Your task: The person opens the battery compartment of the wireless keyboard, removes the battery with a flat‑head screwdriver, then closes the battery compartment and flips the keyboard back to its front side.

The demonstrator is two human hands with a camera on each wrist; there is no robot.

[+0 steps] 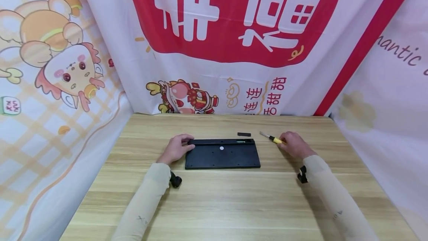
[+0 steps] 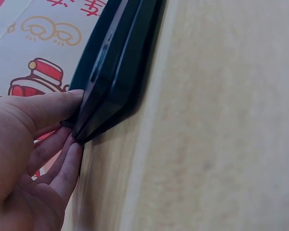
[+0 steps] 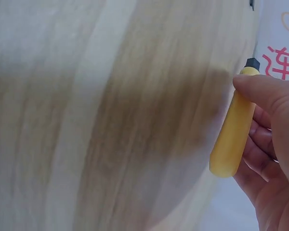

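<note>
A black keyboard (image 1: 222,157) lies face down on the table, with small screw holes and a round white sticker on its underside. Near its right end an open battery compartment (image 1: 241,141) shows. My left hand (image 1: 177,148) pinches the keyboard's back left corner, thumb on one side and fingers on the other, as the left wrist view shows (image 2: 38,144). Off to the right, my right hand (image 1: 294,145) holds a slim tool (image 1: 275,140) with a yellow handle, black collar and greyish tip. Its thumb presses the yellow handle (image 3: 233,134) in the right wrist view.
A small black cover strip (image 1: 244,134) lies just behind the keyboard's right end. The wooden table (image 1: 214,203) meets a printed cloth (image 1: 187,66) at its back edge. More printed cloth hangs at both sides.
</note>
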